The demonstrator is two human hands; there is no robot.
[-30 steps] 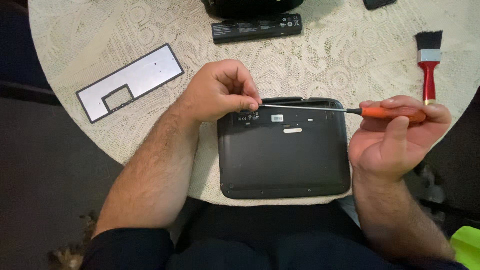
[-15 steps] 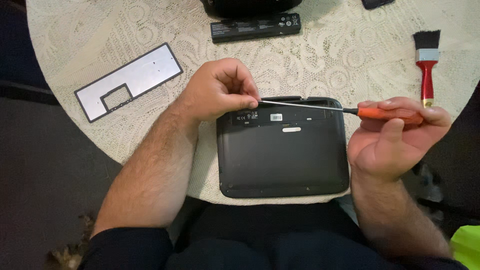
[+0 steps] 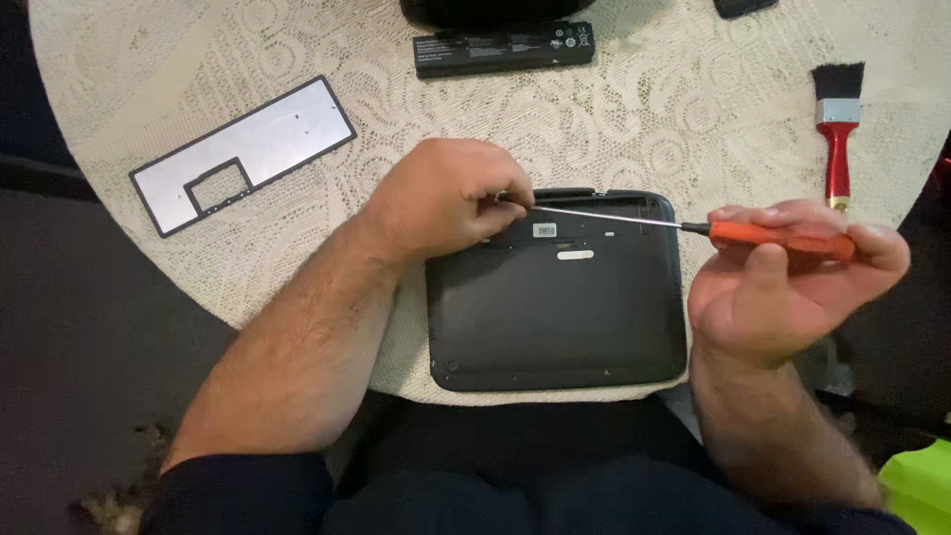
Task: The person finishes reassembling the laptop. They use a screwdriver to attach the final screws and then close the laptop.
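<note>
The right hand (image 3: 783,297) wraps the light, rigid screwdriver (image 3: 693,226) by its orange handle, while the left hand (image 3: 446,198) pinches its thin, probably slippery tip over the laptop base (image 3: 555,317).

This looks like a home rather than a repair shop. The work surface is a round table (image 3: 119,89) covered with a cream lace tablecloth (image 3: 693,109), the sort found in a dining or living room. On it lie loose parts: a silver rectangular metal plate with a black rim (image 3: 243,154), a long black battery pack (image 3: 503,48) and a red-handled paintbrush with black bristles (image 3: 838,129). Below the table edge, a dark floor (image 3: 89,347) shows, with no bench, vice or tool rack in sight.
</note>
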